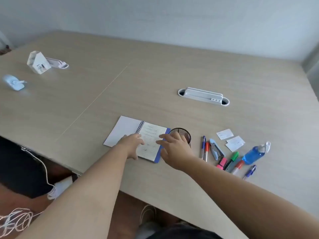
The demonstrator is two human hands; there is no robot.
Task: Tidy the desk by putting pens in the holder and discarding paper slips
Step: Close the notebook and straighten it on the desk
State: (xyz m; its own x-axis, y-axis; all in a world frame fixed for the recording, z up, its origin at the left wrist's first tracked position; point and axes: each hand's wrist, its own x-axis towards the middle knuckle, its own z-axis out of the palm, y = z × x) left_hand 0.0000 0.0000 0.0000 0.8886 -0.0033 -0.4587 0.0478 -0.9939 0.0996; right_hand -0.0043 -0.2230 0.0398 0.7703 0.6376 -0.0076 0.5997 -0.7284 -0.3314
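Fingers of both hands are spread and hold nothing. Left hand (133,144) lies flat on an open notebook (138,137). Right hand (174,147) reaches over the notebook's right edge, in front of a black mesh holder (181,132). Right of the holder, pens (204,150) and markers (232,159) lie on the desk (155,75), with three paper slips (231,139) just beyond them.

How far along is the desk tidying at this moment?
Barely begun. Nothing looks done: the black mesh pen holder shows no pens, though its inside is partly hidden. In hand: the left hand rests on the open spiral notebook; the right hand reaches over the holder. Left: blue and red pens, coloured markers, white paper slips all lie on the desk.
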